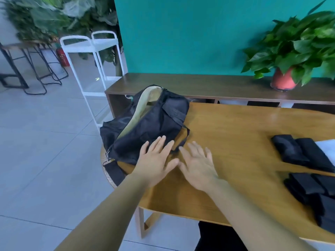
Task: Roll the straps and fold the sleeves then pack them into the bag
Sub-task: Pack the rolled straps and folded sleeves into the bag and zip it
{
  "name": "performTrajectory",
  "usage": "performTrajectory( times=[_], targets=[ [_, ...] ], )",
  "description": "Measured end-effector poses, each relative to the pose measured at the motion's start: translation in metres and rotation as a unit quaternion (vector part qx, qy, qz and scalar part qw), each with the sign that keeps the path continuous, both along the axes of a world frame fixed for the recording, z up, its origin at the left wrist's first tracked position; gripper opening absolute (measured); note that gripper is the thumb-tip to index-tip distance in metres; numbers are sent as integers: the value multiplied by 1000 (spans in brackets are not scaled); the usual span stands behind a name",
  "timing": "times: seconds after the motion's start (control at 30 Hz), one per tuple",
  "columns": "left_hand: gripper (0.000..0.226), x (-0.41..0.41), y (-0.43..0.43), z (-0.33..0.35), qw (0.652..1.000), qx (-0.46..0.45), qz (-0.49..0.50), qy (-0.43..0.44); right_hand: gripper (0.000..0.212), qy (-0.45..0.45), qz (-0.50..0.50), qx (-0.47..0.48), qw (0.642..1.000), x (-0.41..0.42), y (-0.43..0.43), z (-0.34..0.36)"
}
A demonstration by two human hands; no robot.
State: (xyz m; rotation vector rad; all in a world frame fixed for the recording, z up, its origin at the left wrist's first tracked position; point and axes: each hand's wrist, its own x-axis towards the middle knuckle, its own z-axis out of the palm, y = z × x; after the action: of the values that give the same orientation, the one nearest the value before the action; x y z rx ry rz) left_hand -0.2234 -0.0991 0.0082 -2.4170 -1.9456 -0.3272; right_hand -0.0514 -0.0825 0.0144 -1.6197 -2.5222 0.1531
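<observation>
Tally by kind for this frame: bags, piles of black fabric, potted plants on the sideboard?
Black fabric duffel bag with tan lining: 1
Piles of black folded fabric (pieces too blurred to count): 2
Green potted plant in red pot: 1
Total: 4

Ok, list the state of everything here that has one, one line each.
Bag: unzipped, tan lining showing, on the table.
Left hand: open, fingers straight on the bag.
Right hand: open, fingers spread, beside the bag.
Black fabric pieces: folded, on the table, unpacked.
Potted plant: upright.
</observation>
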Motion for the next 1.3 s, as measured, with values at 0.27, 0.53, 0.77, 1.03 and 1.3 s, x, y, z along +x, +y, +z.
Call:
performTrajectory(
  times=[0.27, 0.53, 0.77, 1.03, 1.3],
  targets=[
    [56, -55, -13, -17, 993, 96, 72, 3, 61, -32, 138, -16, 990, -63, 17, -19],
    [56, -52, -12, -17, 994, 73, 74, 34, 47, -37, 124, -25, 991, -37, 27, -15],
    [53, 9, -14, -8, 995, 89, -27, 47, 44, -19, 78, -9, 997, 48, 27, -13],
    [56, 66, -8, -2, 992, 78, -91, 45, 49, -52, 8, -18, 998, 130, 10, -10],
    [65, 108, -7, -1, 988, 63, -133, 43, 51, -91, -38, -18, 995, 173, -4, -7]
  ],
)
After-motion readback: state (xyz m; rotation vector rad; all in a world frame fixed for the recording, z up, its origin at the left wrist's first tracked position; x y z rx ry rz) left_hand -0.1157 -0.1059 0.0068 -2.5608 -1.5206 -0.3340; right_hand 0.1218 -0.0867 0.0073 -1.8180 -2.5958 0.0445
